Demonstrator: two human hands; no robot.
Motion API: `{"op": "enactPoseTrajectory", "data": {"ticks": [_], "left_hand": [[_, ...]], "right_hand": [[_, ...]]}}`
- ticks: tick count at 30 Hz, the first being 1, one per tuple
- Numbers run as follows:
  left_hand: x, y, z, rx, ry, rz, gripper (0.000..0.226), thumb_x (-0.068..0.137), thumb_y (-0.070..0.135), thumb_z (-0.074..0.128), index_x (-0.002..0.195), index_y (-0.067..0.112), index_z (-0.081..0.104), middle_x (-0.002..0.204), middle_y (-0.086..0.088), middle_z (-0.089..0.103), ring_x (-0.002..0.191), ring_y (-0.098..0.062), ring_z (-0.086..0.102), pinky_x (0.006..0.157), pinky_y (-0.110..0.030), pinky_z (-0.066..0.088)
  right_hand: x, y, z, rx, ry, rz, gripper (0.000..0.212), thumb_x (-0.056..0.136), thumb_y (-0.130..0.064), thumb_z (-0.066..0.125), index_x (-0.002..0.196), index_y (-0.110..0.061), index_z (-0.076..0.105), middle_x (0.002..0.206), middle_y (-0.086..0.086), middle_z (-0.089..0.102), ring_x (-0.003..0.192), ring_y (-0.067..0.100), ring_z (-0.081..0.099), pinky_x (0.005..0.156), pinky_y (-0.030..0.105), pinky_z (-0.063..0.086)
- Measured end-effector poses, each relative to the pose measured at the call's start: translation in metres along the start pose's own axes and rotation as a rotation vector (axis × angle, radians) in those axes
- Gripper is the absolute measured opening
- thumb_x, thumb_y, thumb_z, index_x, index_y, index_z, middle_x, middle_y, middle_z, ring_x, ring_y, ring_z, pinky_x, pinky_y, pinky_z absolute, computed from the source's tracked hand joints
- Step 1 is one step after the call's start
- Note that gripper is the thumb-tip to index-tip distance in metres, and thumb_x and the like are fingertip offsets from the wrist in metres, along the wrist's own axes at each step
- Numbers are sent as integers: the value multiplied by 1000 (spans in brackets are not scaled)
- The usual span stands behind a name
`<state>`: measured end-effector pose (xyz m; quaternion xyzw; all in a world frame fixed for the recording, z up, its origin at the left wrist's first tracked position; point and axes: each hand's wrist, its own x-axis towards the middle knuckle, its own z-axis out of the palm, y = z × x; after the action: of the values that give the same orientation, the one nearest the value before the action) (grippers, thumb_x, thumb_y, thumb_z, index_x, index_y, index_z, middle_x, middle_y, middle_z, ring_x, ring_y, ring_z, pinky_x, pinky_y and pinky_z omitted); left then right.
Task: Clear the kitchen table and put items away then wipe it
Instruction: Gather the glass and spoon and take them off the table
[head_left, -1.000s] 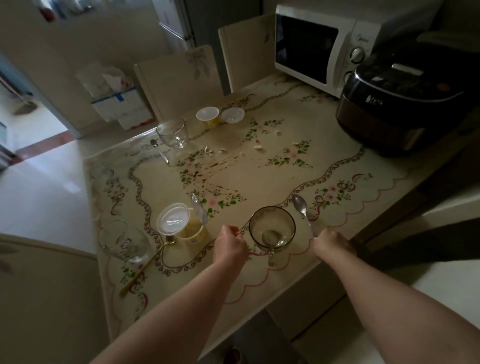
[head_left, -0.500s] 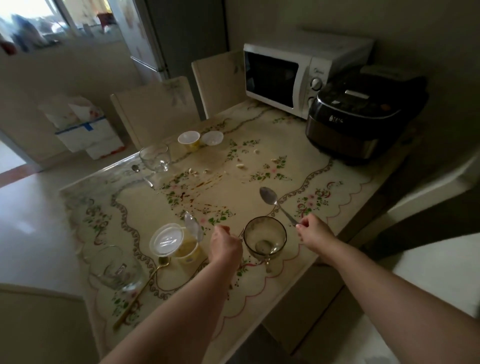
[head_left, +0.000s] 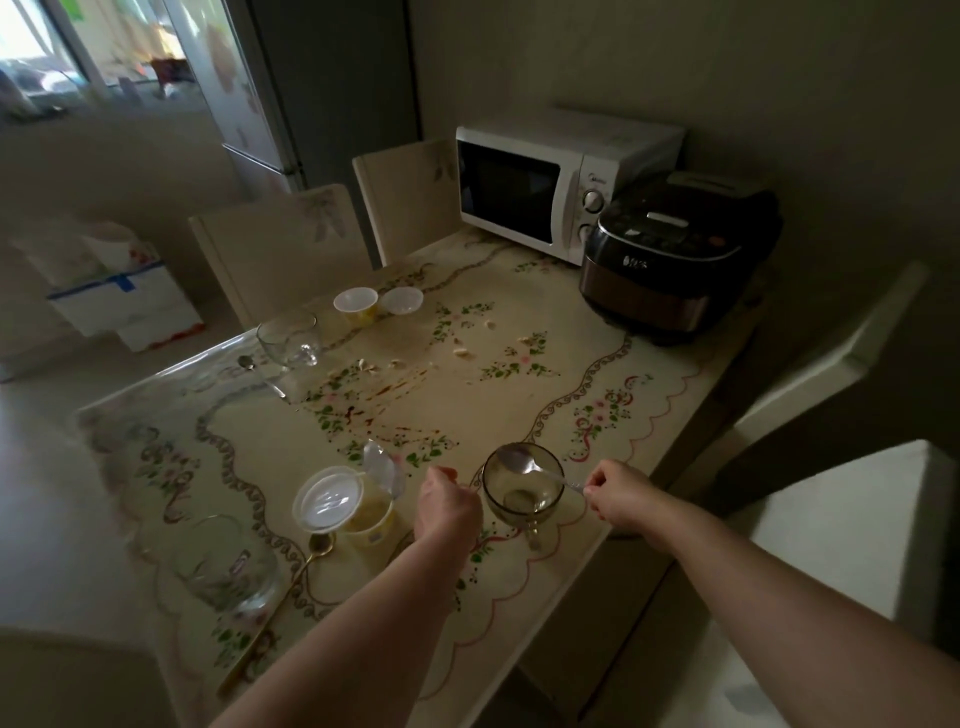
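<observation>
Dim kitchen, floral-clothed table (head_left: 519, 395): a person's right hand (head_left: 618, 499) pinches the near end of a spoon (head_left: 511, 460), fingers (head_left: 595, 487) clamped on the handle tip. Its long axis runs right-to-left, bowl pointing away-left over a smoked-glass cup (head_left: 519, 501). The left hand (head_left: 447, 506) sits curled just beside the cup; its hold cannot be told.

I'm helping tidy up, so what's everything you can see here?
table: one, cream floral, stained in the middle
microwave: one, white, far end
rice cooker: one, black, beside microwave
glass cups: two, clear, left side
smoky cup: one, brownish, near edge
silver spoon: one, silver, over smoky cup
gold spoon: one, gold, near left
yellow tubs: two, yellow, one near, one far
crumbs: several, pale, table middle
chairs: two, cream, far side
left hand: curled, beside smoky cup
right hand: pinching silver spoon
</observation>
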<state>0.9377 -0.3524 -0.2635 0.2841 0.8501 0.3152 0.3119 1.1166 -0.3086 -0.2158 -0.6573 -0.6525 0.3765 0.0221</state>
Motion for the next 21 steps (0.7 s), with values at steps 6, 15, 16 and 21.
{"op": "enactPoseTrajectory", "data": {"ticks": [6,15,16,21], "left_hand": [[-2,-3,-6,1,-8,20,29,96,14,42,124,15,51,126,-4,57,105,-22,54,89,-35,49],[-6,-9,-5,16,-39,29,29,96,13,43,124,15,50,124,-3,57,99,-21,57,86,-39,54],[-6,-9,-5,13,-43,28,29,96,13,43,124,16,50,124,-3,57,97,-20,58,85,-40,55],[-6,-9,-6,6,-50,26,28,97,14,45,124,16,50,122,-3,57,94,-21,60,84,-41,56]], "right_hand": [[-6,-10,6,-162,60,18,25,99,-19,44,122,-9,50,114,9,59,91,19,55,71,28,48],[-6,-14,14,-247,94,63,29,97,-20,45,124,-13,50,107,6,59,77,15,52,58,25,40],[-6,-15,15,-240,94,57,27,97,-19,45,122,-13,51,102,4,58,74,14,52,57,24,41],[-5,-16,20,-167,102,18,19,97,-19,43,111,-20,56,84,-6,51,71,9,51,56,23,38]]}}
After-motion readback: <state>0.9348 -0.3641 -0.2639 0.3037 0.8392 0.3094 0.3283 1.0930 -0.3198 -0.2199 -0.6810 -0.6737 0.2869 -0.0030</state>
